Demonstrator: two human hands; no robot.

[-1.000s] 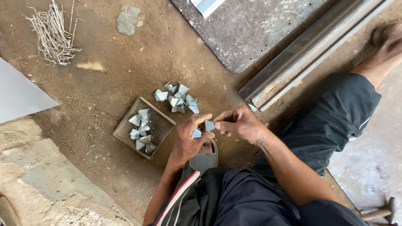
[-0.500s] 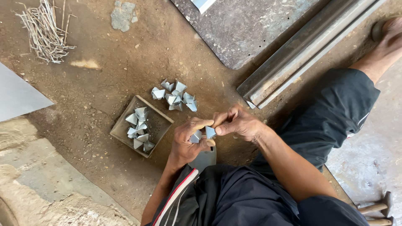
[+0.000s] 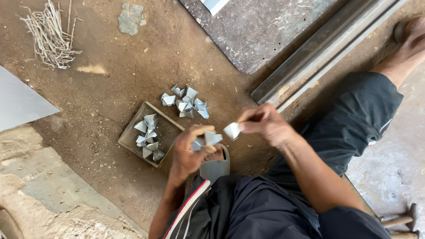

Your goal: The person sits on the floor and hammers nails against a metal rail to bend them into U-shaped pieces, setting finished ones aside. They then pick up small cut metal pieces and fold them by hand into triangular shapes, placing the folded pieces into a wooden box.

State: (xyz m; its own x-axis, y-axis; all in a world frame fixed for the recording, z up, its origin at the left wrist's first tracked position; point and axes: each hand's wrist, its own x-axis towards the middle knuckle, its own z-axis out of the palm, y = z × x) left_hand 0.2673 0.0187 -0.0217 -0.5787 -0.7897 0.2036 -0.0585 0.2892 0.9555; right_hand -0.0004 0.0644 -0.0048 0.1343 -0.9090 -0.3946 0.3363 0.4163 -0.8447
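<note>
Here, in the head view, the person sits on a dirt floor (image 3: 133, 79) with both hands just above a grey sandal (image 3: 215, 167). The left hand (image 3: 188, 152) is clenched around small folded sheet-metal pieces (image 3: 207, 139); at least two show between its fingers, though the exact count is hard to tell. The right hand (image 3: 264, 125) pinches a single folded metal piece (image 3: 232, 130) between thumb and fingertips, held just beside the left hand's pieces without clearly touching them. To the left of the left hand lies a shallow square tray (image 3: 170, 128) on the ground, holding about seven or eight of the same folded pieces bunched toward its left side. Just beyond the tray, a loose pile of folded pieces (image 3: 186, 102) rests on the dirt, roughly ten in number. Beyond the right hand a long metal channel (image 3: 318, 53) runs diagonally, with a flat grey slab (image 3: 265, 31) beside it. In the far left corner sits one bundle of thin wire bits (image 3: 46, 37), well apart from the hands, and a flat metal sheet (image 3: 17, 102) pokes in from the left edge. Two wooden handles of tools (image 3: 400, 221) show at the lower right corner. The person's dark-trousered leg (image 3: 354, 115) stretches out to the right, nothing lying between hands and tray.
</note>
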